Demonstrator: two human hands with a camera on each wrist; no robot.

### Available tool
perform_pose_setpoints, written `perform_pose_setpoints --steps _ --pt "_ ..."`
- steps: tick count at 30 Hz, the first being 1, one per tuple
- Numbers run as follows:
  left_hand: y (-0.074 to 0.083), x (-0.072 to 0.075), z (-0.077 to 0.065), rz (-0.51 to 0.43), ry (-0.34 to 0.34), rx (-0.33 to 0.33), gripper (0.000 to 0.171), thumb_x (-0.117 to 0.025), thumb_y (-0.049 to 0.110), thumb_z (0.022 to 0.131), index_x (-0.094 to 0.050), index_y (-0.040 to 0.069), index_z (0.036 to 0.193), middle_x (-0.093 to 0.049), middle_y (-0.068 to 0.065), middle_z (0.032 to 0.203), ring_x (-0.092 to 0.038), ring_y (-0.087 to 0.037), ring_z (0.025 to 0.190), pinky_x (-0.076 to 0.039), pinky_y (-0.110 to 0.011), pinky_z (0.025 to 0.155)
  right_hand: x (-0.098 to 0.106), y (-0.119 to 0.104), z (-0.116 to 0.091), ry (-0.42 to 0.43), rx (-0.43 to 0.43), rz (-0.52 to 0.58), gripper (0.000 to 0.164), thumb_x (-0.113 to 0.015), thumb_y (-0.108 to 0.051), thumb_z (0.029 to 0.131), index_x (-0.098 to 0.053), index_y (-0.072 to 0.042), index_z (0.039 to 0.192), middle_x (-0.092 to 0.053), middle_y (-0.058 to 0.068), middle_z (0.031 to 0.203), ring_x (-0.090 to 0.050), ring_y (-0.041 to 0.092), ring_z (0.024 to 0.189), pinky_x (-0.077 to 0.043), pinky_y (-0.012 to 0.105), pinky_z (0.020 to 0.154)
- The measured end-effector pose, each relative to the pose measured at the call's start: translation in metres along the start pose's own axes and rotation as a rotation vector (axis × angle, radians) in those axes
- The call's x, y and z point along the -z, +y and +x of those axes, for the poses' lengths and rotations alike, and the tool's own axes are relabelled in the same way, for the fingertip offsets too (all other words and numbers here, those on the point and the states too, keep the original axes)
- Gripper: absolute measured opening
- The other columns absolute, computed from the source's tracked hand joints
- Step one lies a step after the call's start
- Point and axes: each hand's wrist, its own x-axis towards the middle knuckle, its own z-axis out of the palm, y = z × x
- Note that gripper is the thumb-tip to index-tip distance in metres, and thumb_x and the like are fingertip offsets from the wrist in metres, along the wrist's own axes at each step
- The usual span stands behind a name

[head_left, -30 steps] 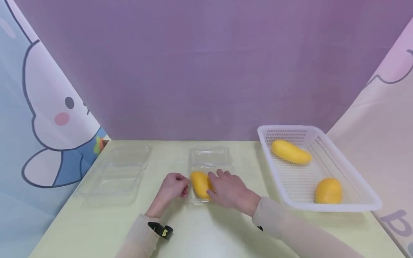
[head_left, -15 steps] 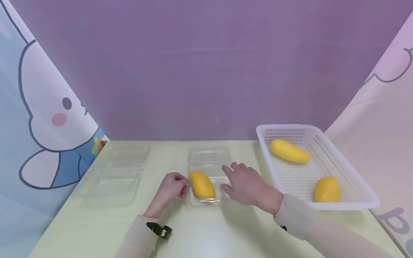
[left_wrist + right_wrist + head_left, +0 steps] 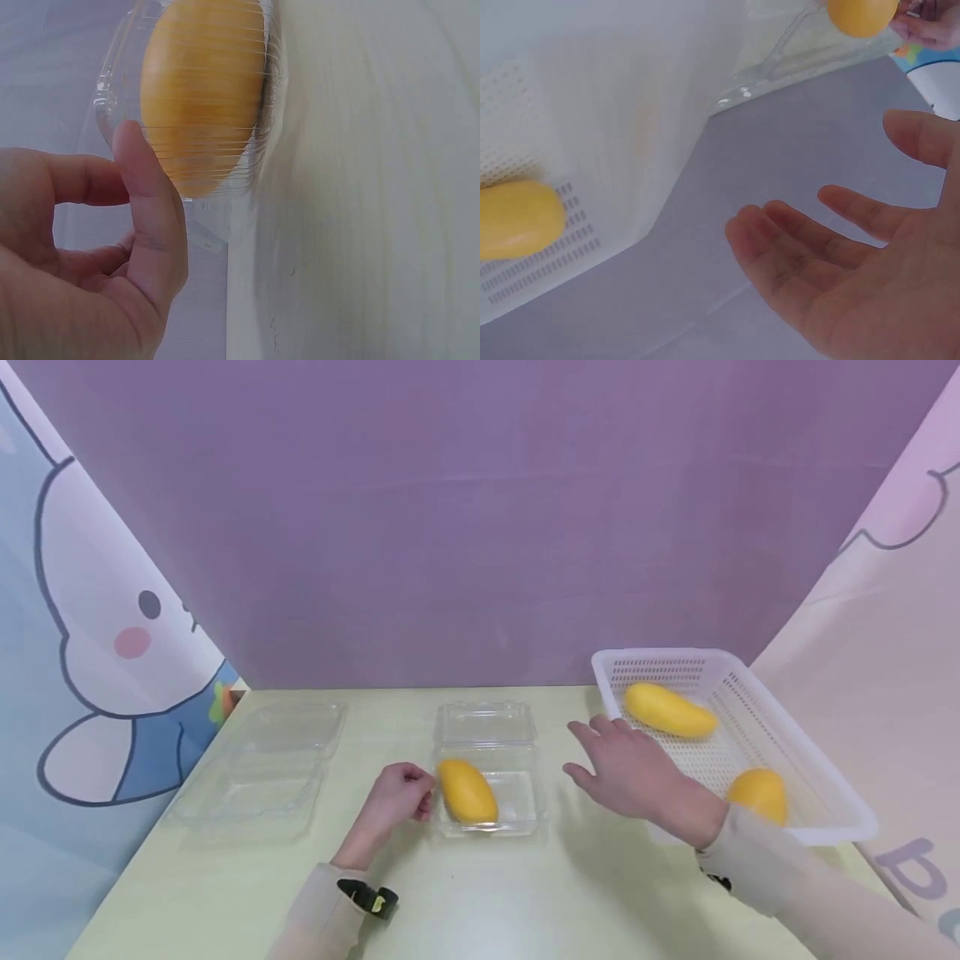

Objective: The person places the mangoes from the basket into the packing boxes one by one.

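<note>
A clear plastic clamshell box (image 3: 517, 781) lies with its lid folded back on the table's middle. One yellow mango (image 3: 468, 791) sits in the left half of its base. At the box's left edge, my left hand (image 3: 397, 793) pinches the rim between thumb and finger, as the left wrist view shows beside the mango (image 3: 202, 90). My right hand (image 3: 630, 768) is in the air at the near-left side of the white basket (image 3: 832, 837), fingers spread and holding nothing. Inside the basket are a long mango (image 3: 670, 710) and a rounder-looking one (image 3: 759, 793), partly covered by the right sleeve.
Further left on the table (image 3: 480, 902) lies another opened clear box (image 3: 270, 768), or several nested together; I cannot tell which. A purple cloth (image 3: 480, 527) hangs behind the table, and printed curtains flank both sides.
My right hand has let go of the mango in the box and moved right, up to the basket. The left hand has stayed at the box's edge.
</note>
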Motion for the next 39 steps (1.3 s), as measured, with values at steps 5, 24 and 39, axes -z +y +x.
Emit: perform_pose_setpoints --steps 5,24,39 --pt "-0.001 0.002 -0.001 0.001 0.011 0.000 0.015 -0.057 0.007 0.097 -0.062 -0.007 0.103 -0.063 -0.017 0.082 -0.061 -0.020 0.064 -0.058 -0.031 0.060 0.008 0.017 -0.005 0.008 -0.039 0.032 0.056 -0.063 -0.035 0.097 -0.056 0.002 0.139 -0.060 0.023 0.126 -0.060 0.045 0.109 -0.051 0.059 0.088" --pt "-0.002 0.007 -0.001 -0.009 0.027 0.010 0.016 -0.057 0.005 0.096 -0.063 -0.008 0.103 -0.062 -0.018 0.082 -0.060 -0.019 0.062 -0.058 -0.031 0.058 0.014 0.095 -0.029 -0.094 -0.258 0.085 0.067 -0.058 -0.042 0.099 -0.044 0.005 0.145 -0.051 0.033 0.132 -0.052 0.052 0.114 -0.049 0.067 0.078" --pt "0.001 0.007 -0.002 -0.006 0.022 0.003 0.015 -0.057 0.004 0.096 -0.062 -0.008 0.102 -0.062 -0.018 0.082 -0.060 -0.019 0.062 -0.059 -0.031 0.059 -0.005 0.154 -0.052 -0.208 -0.387 0.123 0.078 -0.056 -0.050 0.099 -0.039 0.012 0.143 -0.047 0.042 0.129 -0.053 0.058 0.107 -0.049 0.067 0.073"
